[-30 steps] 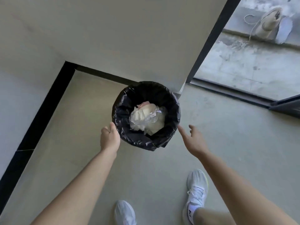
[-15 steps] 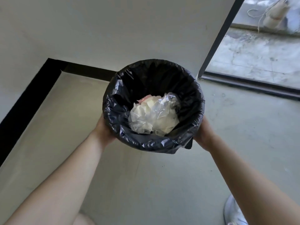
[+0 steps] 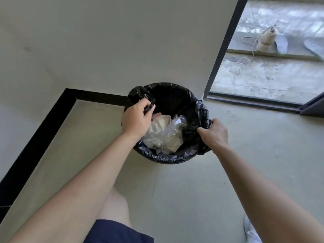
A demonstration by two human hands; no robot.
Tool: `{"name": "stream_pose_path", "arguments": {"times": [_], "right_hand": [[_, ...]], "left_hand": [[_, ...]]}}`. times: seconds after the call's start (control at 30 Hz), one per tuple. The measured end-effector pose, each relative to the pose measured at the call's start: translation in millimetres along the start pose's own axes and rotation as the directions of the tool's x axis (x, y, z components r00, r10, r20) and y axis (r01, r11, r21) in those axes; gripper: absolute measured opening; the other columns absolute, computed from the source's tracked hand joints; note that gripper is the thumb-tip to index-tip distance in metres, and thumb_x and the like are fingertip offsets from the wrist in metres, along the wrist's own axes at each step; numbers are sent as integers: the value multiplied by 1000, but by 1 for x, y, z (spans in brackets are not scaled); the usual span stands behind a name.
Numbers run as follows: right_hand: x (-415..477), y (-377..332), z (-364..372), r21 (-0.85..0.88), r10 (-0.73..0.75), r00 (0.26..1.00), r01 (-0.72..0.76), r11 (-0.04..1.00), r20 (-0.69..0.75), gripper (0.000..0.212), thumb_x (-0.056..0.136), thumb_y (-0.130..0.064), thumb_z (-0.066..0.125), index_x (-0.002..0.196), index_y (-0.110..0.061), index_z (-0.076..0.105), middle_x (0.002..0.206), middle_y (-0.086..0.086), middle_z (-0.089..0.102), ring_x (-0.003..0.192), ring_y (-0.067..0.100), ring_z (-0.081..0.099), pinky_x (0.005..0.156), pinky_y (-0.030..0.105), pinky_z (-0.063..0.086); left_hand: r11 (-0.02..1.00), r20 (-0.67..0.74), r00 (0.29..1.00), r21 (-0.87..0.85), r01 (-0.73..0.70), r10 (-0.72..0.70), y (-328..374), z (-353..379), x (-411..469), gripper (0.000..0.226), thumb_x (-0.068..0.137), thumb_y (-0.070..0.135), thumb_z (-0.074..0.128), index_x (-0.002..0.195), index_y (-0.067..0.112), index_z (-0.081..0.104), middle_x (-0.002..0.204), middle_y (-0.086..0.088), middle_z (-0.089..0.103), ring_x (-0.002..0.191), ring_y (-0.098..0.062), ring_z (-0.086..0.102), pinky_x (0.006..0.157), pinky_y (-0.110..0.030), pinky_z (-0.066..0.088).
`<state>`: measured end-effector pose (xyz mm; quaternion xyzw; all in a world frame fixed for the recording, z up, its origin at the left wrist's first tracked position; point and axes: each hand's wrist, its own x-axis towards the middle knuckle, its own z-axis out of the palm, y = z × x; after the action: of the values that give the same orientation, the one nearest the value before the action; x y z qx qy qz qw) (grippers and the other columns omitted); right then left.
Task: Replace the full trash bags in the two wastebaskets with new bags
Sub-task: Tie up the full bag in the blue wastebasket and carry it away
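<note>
Change since half a second ago: my hands were cupped under the sides of the wastebasket with the bag rim stretched smooth around it; now both are up on the rim, each pinching loose plastic, and the basket sits lower and farther from me on the floor.
Left hand (image 3: pixel 135 121): fingers closed on a bunched fold of the black trash bag (image 3: pixel 177 102) at the far-left part of the rim, pulled inward over the opening.
Right hand (image 3: pixel 214 133): fingers closed on a crumpled fold of the same bag at the right side of the rim, lifted off the edge.
Wastebasket (image 3: pixel 168 162): round, standing on the pale floor (image 3: pixel 192 190) in the corner, near the white wall (image 3: pixel 122 41) and left of the dark door frame (image 3: pixel 226 46). Only a thin strip of its near wall shows below the bag.
Orientation: the mouth opens up toward me; the long axis runs top to bottom, roughly upright. I cannot tell whether it tilts.
Contents: white crumpled paper (image 3: pixel 161 125) and clear plastic wrap (image 3: pixel 175 127) lie in the near half of the bag, with something pink beside my left thumb.
Bag rim: still folded over the near edge, loose and gathered at left and right.
Surroundings: black baseboard (image 3: pixel 35 142) runs along the left; my bare knee (image 3: pixel 114 207) and dark shorts (image 3: pixel 119 232) show near the bottom; a white shoe (image 3: pixel 251 232) is at the near right.
</note>
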<state>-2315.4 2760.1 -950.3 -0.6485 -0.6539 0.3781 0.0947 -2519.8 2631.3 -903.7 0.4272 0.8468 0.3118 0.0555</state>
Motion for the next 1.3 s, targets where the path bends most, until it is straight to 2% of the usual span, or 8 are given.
{"name": "stream_pose_path", "arguments": {"times": [0.23,0.4,0.5,0.67,0.77,0.97,1.13,1.3], "right_hand": [[-4,-13,3,-90,-61,997,65,994,44,19,76,-22,63,89,-9,58,82,8,61,85,33,60,68,33,47],[-2,-45,0,-177,-172,979,190,966,111,46,78,-53,61,103,-14,61,94,6,67,94,29,63,80,37,52],[0,-64,-33,29,-249,968,250,968,-32,44,81,-24,59,125,-19,59,111,4,69,108,24,62,88,29,48],[-11,-108,-89,103,-377,897,408,907,-232,52,79,-20,61,131,-26,57,112,-4,62,109,20,61,95,31,50],[-19,-125,-110,-22,-432,892,433,901,-130,53,81,-24,67,133,-24,58,120,1,63,115,19,57,89,23,43],[-68,-155,-105,-92,-761,506,805,585,-406,38,90,-23,62,127,-24,60,107,-10,61,84,9,55,73,25,43],[-55,-119,-80,-150,-709,688,693,705,-155,65,89,-30,70,146,-19,40,126,9,63,113,28,60,95,35,47],[-63,-97,-67,87,-448,792,525,847,-415,108,75,-68,70,155,-20,16,137,5,38,123,15,44,101,30,37]], "left_hand": [[928,252,956,-370,-46,148,58,9,-1,20,95,30,63,84,15,65,64,5,57,52,-5,43,58,-27,40],[922,-240,957,-307,-235,164,73,-5,8,26,93,39,61,94,15,72,85,-5,57,79,-18,57,74,-21,45],[953,-455,888,-232,-197,72,60,-38,28,29,93,40,61,93,14,74,84,-8,58,83,-22,57,71,-18,39],[977,-583,812,188,105,25,38,-80,40,34,90,48,56,93,21,76,105,-14,57,104,-37,51,81,-37,37],[993,-555,831,73,94,-38,43,-108,47,35,96,42,50,94,12,68,95,-10,62,94,-30,56,71,-32,31],[931,-594,800,-335,-146,-88,60,-127,38,28,93,34,61,94,9,50,76,15,50,65,3,52,65,-11,38],[969,-449,890,-243,-36,-80,27,-113,33,22,89,30,68,90,10,58,80,4,58,75,-17,56,77,-30,48],[928,-583,786,-370,-30,-207,14,-113,27,48,87,50,63,102,4,59,101,-2,53,97,-20,54,87,-21,42]]}}
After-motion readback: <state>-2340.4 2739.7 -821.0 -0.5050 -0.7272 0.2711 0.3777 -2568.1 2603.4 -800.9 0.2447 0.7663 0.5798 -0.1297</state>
